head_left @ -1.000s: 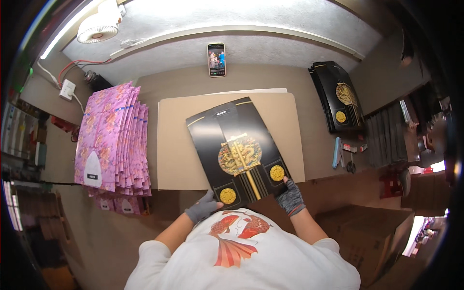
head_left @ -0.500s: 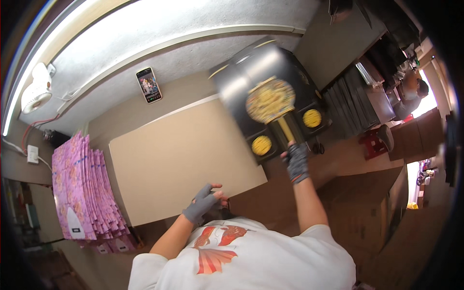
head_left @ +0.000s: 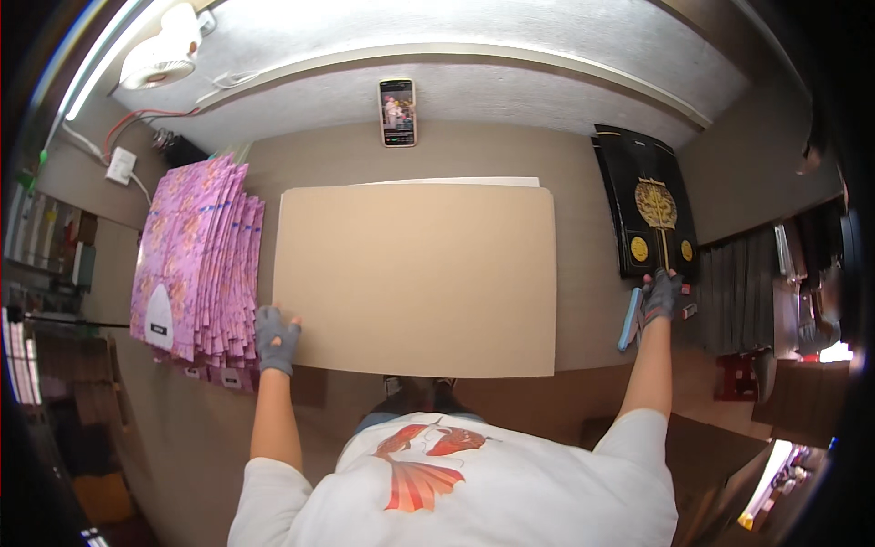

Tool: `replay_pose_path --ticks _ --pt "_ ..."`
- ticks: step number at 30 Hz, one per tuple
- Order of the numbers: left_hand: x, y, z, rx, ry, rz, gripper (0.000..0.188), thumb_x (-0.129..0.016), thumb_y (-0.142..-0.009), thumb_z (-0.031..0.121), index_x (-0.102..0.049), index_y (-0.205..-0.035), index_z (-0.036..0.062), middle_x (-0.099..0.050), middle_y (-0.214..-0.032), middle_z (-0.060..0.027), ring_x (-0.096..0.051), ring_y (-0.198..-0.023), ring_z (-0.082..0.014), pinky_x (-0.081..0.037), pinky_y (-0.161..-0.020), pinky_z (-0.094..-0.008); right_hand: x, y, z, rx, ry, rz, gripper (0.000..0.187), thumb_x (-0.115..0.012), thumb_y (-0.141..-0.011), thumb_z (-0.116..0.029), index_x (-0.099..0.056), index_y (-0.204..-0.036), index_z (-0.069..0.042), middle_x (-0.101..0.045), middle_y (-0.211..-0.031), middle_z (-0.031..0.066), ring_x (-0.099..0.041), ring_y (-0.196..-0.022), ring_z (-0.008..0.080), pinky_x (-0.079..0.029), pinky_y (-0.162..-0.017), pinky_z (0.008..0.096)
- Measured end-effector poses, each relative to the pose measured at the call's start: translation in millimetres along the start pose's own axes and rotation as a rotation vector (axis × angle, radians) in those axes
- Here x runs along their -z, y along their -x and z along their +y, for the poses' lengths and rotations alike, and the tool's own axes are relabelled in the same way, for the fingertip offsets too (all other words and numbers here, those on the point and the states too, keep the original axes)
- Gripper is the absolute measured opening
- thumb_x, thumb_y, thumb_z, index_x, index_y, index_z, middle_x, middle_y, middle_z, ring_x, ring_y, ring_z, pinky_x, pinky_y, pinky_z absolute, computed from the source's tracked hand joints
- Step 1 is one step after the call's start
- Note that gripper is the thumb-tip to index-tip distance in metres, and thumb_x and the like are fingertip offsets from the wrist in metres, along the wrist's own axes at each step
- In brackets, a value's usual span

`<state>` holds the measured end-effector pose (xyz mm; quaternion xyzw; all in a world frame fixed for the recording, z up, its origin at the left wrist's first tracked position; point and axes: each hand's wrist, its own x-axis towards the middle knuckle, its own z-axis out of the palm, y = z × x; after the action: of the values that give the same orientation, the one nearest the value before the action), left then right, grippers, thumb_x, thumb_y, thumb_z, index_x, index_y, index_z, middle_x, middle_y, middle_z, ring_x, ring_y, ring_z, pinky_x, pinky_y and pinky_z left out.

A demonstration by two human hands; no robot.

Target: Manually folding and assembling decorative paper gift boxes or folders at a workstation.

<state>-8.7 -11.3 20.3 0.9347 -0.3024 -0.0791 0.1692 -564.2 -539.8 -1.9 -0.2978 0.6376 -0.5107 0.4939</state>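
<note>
A plain tan cardboard sheet lies in front of me, stacked on others with a white edge showing behind. My left hand, in a grey fingerless glove, rests at its lower left edge, thumb apart from the fingers and nothing held. To the right lies a black printed sheet with gold round motifs, on what looks like a small stack. My right hand, gloved alike, is closed at that sheet's near edge, fingertips on the gold strip. Beside this hand lies a light blue tool, perhaps a cutter.
Pink flowered printed pieces stand in an overlapping row on the left. A phone leans against the back wall. A white fan and a white socket box sit at the far left. Dark folded pieces are stacked beyond the right side.
My view has swung back to level. The black sheet, raised and overlapping the cardboard before, now lies flat at the right. My left hand moved from above the cardboard's near edge to its left edge.
</note>
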Motion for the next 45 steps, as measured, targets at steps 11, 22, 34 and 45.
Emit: replay_pose_path --ticks 11,22,34,45 --pt "0 -4 -28 0.179 -0.005 -0.148 0.054 -0.069 -0.077 0.041 -0.059 -0.101 -0.0058 -0.060 -0.111 -0.0278 -0.056 -0.105 -0.0422 -0.046 -0.088 -0.0461 -24 263 55 0.463 1.709 -0.935 0.124 -0.087 -0.054 -0.059 -0.028 -0.154 -0.015 -0.005 -0.159 0.0307 -0.015 -0.148 0.0426 -0.024 -0.119 0.0441" --pt "20 -11 -30 0.099 -0.025 -0.191 0.055 -0.069 -0.079 0.042 -0.057 -0.101 -0.0069 -0.063 -0.103 -0.0290 -0.060 -0.095 -0.0441 -0.047 -0.082 -0.0489 -37 266 30 0.530 1.917 -1.067 0.121 -0.086 -0.057 -0.060 -0.029 -0.154 -0.015 -0.010 -0.156 0.0355 -0.022 -0.145 0.0451 -0.030 -0.116 0.0437" --pt "48 -38 -60 0.170 0.723 -0.425 0.049 -0.066 -0.080 0.006 -0.051 -0.124 -0.0057 -0.065 -0.112 -0.0159 -0.063 -0.100 -0.0228 -0.050 -0.088 -0.0335 14 224 27 0.181 0.543 -0.896 0.074 -0.075 -0.087 -0.027 -0.039 -0.148 -0.007 -0.045 -0.144 0.0228 -0.050 -0.130 0.0330 -0.046 -0.105 0.0388" --pt "111 -1 56 -0.175 -0.047 -0.267 0.080 -0.067 -0.075 0.015 -0.035 -0.148 0.0061 -0.065 -0.117 -0.0223 -0.067 -0.097 -0.0342 -0.053 -0.083 -0.0424 -42 218 38 -0.125 0.270 -0.836 0.061 -0.061 -0.093 -0.022 -0.039 -0.146 -0.001 -0.053 -0.134 0.0091 -0.053 -0.117 0.0196 -0.045 -0.097 0.0318"
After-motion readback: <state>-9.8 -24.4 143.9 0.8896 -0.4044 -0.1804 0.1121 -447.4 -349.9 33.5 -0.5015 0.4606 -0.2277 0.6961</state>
